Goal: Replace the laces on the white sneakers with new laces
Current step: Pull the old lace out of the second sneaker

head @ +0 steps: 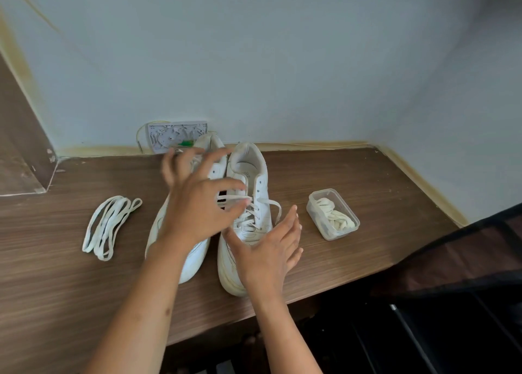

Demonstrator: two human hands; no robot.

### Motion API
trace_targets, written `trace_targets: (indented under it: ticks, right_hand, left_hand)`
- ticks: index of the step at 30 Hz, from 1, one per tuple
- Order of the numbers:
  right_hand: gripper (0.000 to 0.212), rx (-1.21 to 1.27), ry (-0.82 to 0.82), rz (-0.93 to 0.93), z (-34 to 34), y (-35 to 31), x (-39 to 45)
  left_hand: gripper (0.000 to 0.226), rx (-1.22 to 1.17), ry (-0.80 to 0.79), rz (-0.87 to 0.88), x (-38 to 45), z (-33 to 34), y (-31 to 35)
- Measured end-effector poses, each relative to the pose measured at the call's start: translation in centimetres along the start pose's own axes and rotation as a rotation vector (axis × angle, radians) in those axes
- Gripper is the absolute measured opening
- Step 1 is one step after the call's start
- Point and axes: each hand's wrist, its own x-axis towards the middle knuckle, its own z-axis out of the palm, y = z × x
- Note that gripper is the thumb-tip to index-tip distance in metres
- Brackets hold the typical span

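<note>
Two white sneakers stand side by side on the wooden table [353,181], toes toward me. The right sneaker [248,176] is laced, and its lace [271,202] loops loose over the side. The left sneaker [195,258] is largely covered by my left hand [197,204], which hovers above both shoes with fingers spread and holds nothing. My right hand [271,249] is open beside the right sneaker's toe, fingers straight. A coiled bundle of white laces [108,226] lies to the left.
A clear plastic box [333,215] holding a bunched cream lace sits right of the shoes. A grey wall fitting [169,135] with a thin yellow cable leans against the wall behind them. A dark fabric object [463,260] overlaps the table's right front corner.
</note>
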Motion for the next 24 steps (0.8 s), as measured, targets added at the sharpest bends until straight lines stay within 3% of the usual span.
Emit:
trace_targets:
  ticks: [3, 8, 14, 19, 24]
  right_hand:
    - [0.135, -0.005, 0.001, 0.004, 0.1, 0.0, 0.0]
    - [0.135, 0.001, 0.0, 0.007, 0.0, -0.1, 0.0]
    - [0.137, -0.007, -0.021, 0.01, -0.2, -0.1, -0.1]
    - [0.135, -0.015, -0.024, 0.022, -0.1, -0.2, 0.0]
    - [0.134, -0.01, -0.012, 0.018, 0.0, -0.1, 0.1]
  left_hand:
    - [0.007, 0.002, -0.002, 0.024, -0.2, 1.5, 0.6]
    - [0.013, 0.03, 0.027, 0.061, -0.1, 1.2, -0.1]
    - [0.022, 0.076, 0.177, -0.103, -0.4, -2.5, -5.3]
    - [0.021, 0.07, 0.147, -0.157, -0.9, -3.0, -4.9]
    - [0.031, 0.071, 0.055, -0.024, -0.2, -1.2, -1.8]
